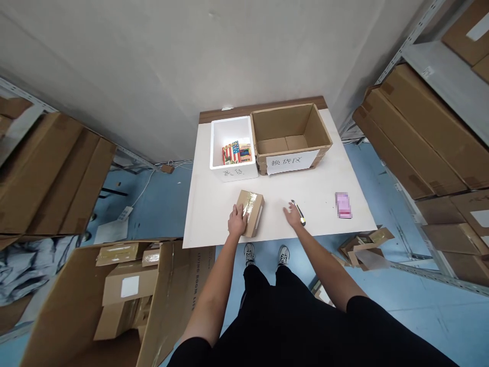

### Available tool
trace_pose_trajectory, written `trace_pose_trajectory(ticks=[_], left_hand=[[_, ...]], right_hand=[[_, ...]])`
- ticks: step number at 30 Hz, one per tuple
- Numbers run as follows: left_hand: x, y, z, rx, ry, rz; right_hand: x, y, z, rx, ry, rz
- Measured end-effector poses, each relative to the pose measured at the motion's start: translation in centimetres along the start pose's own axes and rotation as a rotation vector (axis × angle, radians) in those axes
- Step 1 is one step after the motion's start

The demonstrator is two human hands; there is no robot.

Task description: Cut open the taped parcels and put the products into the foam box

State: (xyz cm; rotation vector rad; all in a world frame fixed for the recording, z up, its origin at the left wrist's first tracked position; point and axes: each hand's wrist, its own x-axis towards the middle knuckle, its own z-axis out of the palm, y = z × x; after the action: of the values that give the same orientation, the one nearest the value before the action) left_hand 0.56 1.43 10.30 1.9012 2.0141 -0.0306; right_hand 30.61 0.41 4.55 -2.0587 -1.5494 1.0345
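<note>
A small taped cardboard box (250,211) lies slightly tilted near the front edge of the white table (208,204). My left hand (237,223) grips its left side, fingers over the top edge. Clear shiny tape runs along the box's top, and a pale label shows on its right side. To the right, a utility knife (301,218) with a black and yellow handle lies on the table. My right hand (292,215) is right beside the knife with its fingers apart; whether they touch it I cannot tell.
Behind stand a white foam box (233,173) holding colourful packets (231,153) and an open carton (294,162) with a handwritten label. A blurred pink item (343,205) lies at right. Floor left, a large carton (171,285) contains several parcels (130,285). Shelves with cartons flank both sides.
</note>
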Motion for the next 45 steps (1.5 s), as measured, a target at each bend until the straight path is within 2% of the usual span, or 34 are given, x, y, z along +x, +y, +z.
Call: trace_pose_trajectory(ticks=[4,7,10,14,16,18,21,23,25,27,30,33,37,40,42,45], left_hand=[[-0.2,0.4,0.1,-0.086,0.018,-0.015],[-0.2,0.1,-0.3,-0.188,0.047,-0.063],[0.1,-2.1,-1.3,-0.303,0.061,-0.169],[0.4,-7.4,-2.5,-0.524,0.066,-0.211],[0.4,-9.7,-2.3,-0.643,0.067,-0.235],[0.5,-10.8,-1.6,-0.691,0.077,-0.282],[0.7,-10.5,-0.5,-0.600,0.180,-0.277],[0.9,-9.7,-0.1,-0.500,0.210,-0.126],[0.9,-9.0,0.0,-0.412,0.145,0.080],[0.8,-8.5,-0.1,-0.356,0.058,0.225],[0.5,-8.4,-0.5,-0.369,-0.002,0.310],[0.3,-9.0,-1.2,-0.453,-0.076,0.323],[-0.7,-10.4,-1.6,-0.448,-0.196,0.363],[-2.3,-10.8,-0.8,-0.321,-0.207,0.405],[-3.3,-10.2,0.1,-0.241,-0.153,0.409],[-4.5,-8.8,1.6,-0.170,-0.044,0.402]], right_hand=[[-1.1,-7.3,6.8,0.154,-0.056,0.024],[-1.1,-11.6,9.6,0.219,-0.061,0.104],[-0.2,-14.2,9.7,0.167,-0.075,0.145],[0.9,-16.5,8.6,0.040,-0.098,0.117],[0.6,-17.4,8.7,-0.040,-0.085,0.091],[-0.2,-18.2,9.5,-0.121,-0.078,0.061],[-1.5,-18.7,11.1,-0.191,-0.092,0.028],[-1.9,-18.1,11.3,-0.132,-0.085,0.014],[-1.9,-16.5,10.3,0.039,-0.060,0.028],[-1.6,-14.3,8.6,0.266,-0.036,0.071],[-1.5,-10.9,6.3,0.534,-0.043,0.135],[-1.5,-8.9,6.0,0.613,-0.031,0.211],[-1.2,-8.7,6.9,0.476,0.089,0.264],[-0.8,-9.6,6.7,0.256,0.122,0.223],[-0.5,-10.8,6.2,0.042,0.162,0.122],[0.2,-13.5,6.1,-0.264,0.150,-0.147]])
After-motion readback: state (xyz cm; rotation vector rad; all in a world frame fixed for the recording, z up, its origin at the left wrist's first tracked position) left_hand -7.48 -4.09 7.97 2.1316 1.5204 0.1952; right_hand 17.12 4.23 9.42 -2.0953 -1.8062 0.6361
